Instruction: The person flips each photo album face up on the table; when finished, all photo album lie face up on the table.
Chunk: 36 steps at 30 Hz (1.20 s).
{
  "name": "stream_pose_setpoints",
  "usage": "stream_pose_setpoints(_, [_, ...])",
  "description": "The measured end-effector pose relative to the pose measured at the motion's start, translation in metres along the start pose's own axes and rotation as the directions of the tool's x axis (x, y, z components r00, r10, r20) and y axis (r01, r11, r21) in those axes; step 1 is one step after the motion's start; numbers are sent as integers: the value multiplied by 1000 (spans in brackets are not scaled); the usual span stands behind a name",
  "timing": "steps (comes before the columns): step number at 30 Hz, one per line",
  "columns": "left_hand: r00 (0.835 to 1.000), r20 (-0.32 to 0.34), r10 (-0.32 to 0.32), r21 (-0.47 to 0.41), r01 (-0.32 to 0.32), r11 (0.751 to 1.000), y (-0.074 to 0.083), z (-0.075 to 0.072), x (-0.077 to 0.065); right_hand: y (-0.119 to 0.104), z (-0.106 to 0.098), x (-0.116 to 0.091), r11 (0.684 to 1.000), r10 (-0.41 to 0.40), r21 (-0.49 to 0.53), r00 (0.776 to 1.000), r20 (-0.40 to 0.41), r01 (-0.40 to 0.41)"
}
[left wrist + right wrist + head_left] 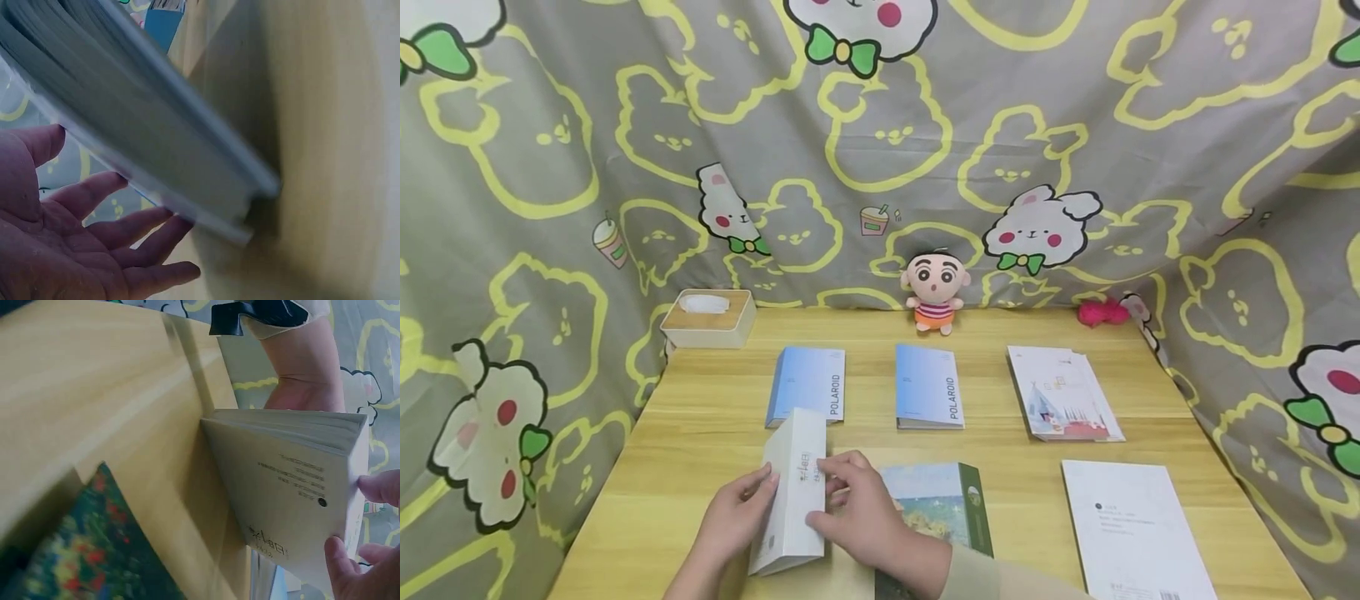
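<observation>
A thick white book (797, 500) stands tilted on its edge at the front left of the table, its spine turned upward. My right hand (868, 508) pinches it near the spine; the right wrist view shows thumb and fingers on either side of a spine edge (350, 506). Against the opposite cover, the fingertips of my left hand (733, 512) rest with loosely extended fingers. From the left wrist view, the page block (144, 119) shows between the two covers. Right of the hands lies a painted-cover book (928, 500) with a dark green spine, partly hidden by my right forearm.
Two blue POLAROID albums (808, 383) (928, 387) and an illustrated white book (1060, 392) lie in a row behind. Another white book (1131, 525) lies front right. At the back are a tissue box (711, 321), a plush doll (934, 292) and a pink bundle (1102, 312), before a patterned curtain.
</observation>
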<state>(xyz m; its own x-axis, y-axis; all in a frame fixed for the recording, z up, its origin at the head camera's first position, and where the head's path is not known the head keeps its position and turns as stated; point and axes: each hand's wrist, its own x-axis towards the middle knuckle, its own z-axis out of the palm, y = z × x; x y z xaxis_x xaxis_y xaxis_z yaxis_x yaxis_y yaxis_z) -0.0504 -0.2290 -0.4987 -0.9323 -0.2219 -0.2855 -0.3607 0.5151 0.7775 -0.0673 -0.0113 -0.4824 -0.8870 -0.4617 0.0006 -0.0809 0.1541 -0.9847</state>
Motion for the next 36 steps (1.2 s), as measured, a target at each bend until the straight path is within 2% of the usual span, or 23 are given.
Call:
stream_pose_setpoints(4, [1000, 7, 8, -25, -8, 1000, 5, 1, 3, -1, -1, 3, 999, -34, 19, 998, -56, 36])
stream_pose_setpoints(9, [999, 16, -41, -106, 42, 993, 5, 4, 4, -1, -2, 3, 998, -19, 54, 998, -60, 22])
stream_pose_setpoints(11, [999, 21, -42, -127, 44, 991, 7, 4, 4, 0, -3, 4, 996, -8, 86, 998, -57, 13])
stream_pose_setpoints(14, [1000, 16, -7, -155, 9, 988, 12, 3, 3, 1, -3, 5, 988, 9, 157, 999, -53, 0])
stream_pose_setpoints(18, [996, -1, 87, -199, -86, 976, 24, 3, -3, 4, -3, 5, 974, 23, 225, 999, -43, -13])
stream_pose_setpoints(22, [985, -9, 174, -219, -172, 961, 34, 5, -10, 5, -4, 6, 974, 13, 229, 999, -41, -3])
stream_pose_setpoints(27, [973, -5, 229, -255, -223, 941, 42, 8, -12, 5, -6, 7, 974, -21, 224, 998, -67, 36])
stream_pose_setpoints(31, [974, 9, 225, -311, -211, 927, 45, 8, -12, 5, -7, 6, 974, -56, 218, 996, -65, 69])
stream_pose_setpoints(36, [982, -18, 186, -339, -181, 923, 47, 6, -13, 7, -5, 6, 973, -130, 187, 991, -42, 136])
